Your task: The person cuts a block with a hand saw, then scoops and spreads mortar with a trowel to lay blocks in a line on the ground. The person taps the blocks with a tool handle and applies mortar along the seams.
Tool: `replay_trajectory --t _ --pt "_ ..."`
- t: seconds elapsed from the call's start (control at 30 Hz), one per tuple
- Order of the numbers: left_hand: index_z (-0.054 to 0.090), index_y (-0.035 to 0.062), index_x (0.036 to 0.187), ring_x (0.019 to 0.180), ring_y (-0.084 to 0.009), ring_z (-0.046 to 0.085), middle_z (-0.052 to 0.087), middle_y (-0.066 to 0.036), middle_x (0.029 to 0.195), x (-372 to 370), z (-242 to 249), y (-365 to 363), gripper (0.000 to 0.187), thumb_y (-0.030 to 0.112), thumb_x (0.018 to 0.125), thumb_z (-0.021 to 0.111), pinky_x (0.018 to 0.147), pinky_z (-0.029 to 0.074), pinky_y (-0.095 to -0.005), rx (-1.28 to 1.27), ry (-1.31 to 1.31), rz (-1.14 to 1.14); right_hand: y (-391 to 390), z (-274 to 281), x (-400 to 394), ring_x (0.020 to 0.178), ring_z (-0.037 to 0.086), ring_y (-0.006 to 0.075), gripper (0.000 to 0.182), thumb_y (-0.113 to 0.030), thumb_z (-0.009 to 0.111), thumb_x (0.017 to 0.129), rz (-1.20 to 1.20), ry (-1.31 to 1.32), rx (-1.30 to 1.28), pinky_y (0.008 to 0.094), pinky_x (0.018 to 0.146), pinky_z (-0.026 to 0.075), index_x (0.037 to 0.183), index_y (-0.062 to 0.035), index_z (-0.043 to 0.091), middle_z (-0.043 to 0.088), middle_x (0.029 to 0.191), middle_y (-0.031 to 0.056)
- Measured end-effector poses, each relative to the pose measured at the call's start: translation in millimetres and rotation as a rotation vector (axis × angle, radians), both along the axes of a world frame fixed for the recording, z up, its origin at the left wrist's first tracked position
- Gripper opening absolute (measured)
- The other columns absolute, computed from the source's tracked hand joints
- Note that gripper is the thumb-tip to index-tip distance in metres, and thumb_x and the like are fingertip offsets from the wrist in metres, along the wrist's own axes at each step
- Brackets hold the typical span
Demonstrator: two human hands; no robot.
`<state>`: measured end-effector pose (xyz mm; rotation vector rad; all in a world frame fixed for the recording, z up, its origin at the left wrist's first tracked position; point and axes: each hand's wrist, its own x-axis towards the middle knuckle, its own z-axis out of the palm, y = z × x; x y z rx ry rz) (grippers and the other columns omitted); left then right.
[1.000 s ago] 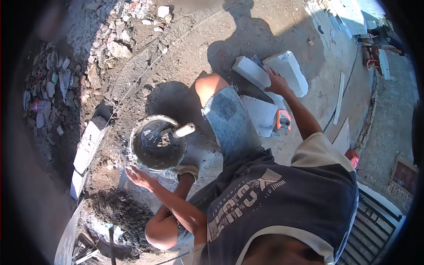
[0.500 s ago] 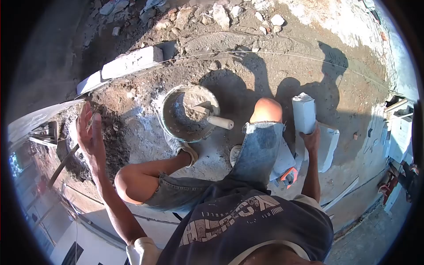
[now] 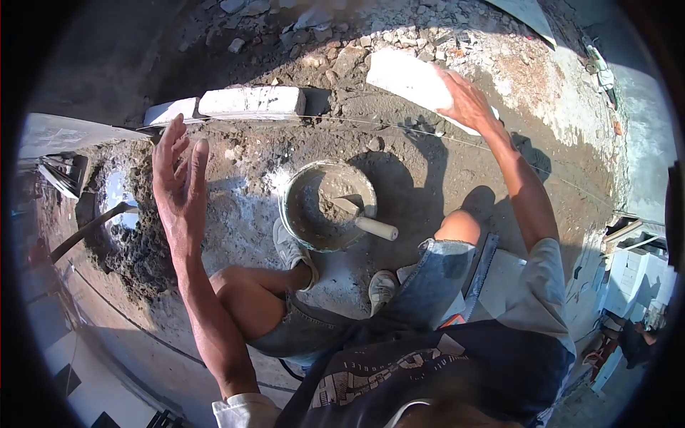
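My right hand [image 3: 467,103] grips a white building block [image 3: 403,77] by its right part, above the far ground. The block is tilted in the view, and bright sunlight washes out its surface. My left hand [image 3: 180,175] is raised at the left with fingers stretched and thumb apart, holding nothing. Below and left of the held block, two white blocks [image 3: 250,104] stand end to end along a taut string [image 3: 342,119]. Between my hands sits a bucket [image 3: 287,210] of wet mortar [image 3: 321,203]. A trowel [image 3: 376,227] lies in it, its handle over the rim.
A hand saw [image 3: 482,267] lies beside my knee at the right, next to a pale slab [image 3: 505,274]. At the left, a long wooden handle [image 3: 89,230] reaches over a dark mortar heap [image 3: 153,260]. Broken rubble [image 3: 349,60] covers the far ground.
My right hand has lifted the white block from beside my right knee and carried it forward past the string. My left hand stays raised and spread. The view has shifted.
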<state>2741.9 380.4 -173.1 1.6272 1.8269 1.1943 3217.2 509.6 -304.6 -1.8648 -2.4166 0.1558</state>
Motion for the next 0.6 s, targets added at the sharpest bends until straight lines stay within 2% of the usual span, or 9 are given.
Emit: replay_trajectory --t 0.13,0.17,0.27,0.4,0.53,0.6 --pt "0.055 0.0133 0.141 0.127 -0.0279 0.053 0.055 -0.012 0.138 -33.9 1.8 -27.0 0.048 0.026 0.096 0.066 0.106 0.042 -0.0474 -0.015 0.157 0.149 43.3 -28.1 -56.2 0.128 0.052 0.0355 0.106 -0.025 0.085 0.071 0.036 -0.004 -0.191 0.0462 0.11 0.046 0.157 -0.0205 0.024 0.048 0.143 0.0133" --pt "0.055 0.0139 0.141 0.127 -0.0276 0.053 0.055 -0.012 0.138 -40.3 3.2 -30.5 0.048 0.026 0.096 0.066 0.105 0.042 -0.0473 -0.024 0.178 0.176 50.9 -51.6 -56.8 0.123 0.055 0.0406 0.107 -0.022 0.084 0.07 0.1 0.046 -0.145 0.0487 0.104 0.05 0.158 -0.0265 0.022 0.051 0.139 0.0158" --pt "0.055 0.0157 0.142 0.128 -0.0266 0.053 0.056 -0.011 0.138 -56.7 0.8 -33.9 0.049 0.023 0.095 0.067 0.105 0.042 -0.0469 -0.032 0.216 0.232 57.9 -76.7 -77.5 0.124 0.054 0.0402 0.108 -0.021 0.084 0.07 0.175 -0.001 -0.151 0.0496 0.104 0.049 0.158 -0.0263 0.022 0.051 0.14 0.0162" --pt "0.054 0.016 0.142 0.128 -0.026 0.053 0.056 -0.011 0.138 -55.7 5.1 -30.8 0.05 0.022 0.094 0.068 0.106 0.041 -0.0467 -0.043 0.21 0.242 63.7 -78.3 -107.3 0.13 0.051 0.0371 0.109 -0.021 0.087 0.068 0.176 -0.075 -0.318 0.0473 0.11 0.045 0.157 -0.0256 0.024 0.05 0.142 0.0148" --pt "0.054 0.0149 0.142 0.129 -0.0257 0.052 0.056 -0.01 0.139 -56.9 6.4 -30.1 0.051 0.021 0.094 0.068 0.107 0.041 -0.0466 -0.063 0.22 0.221 65.7 -93.3 -115.7 0.128 0.052 0.0373 0.109 -0.021 0.087 0.068 0.205 -0.15 -0.308 0.05 0.105 0.048 0.157 -0.0264 0.025 0.05 0.143 0.0132" --pt "0.054 0.0144 0.142 0.129 -0.0256 0.052 0.055 -0.01 0.139 -60.5 5.1 -31.3 0.051 0.022 0.094 0.068 0.107 0.04 -0.0465 -0.063 0.216 0.232 67.9 -93.6 -120.6 0.124 0.054 0.0363 0.106 -0.02 0.087 0.068 0.222 -0.153 -0.304 0.0503 0.102 0.049 0.156 -0.0293 0.028 0.053 0.137 0.0121"
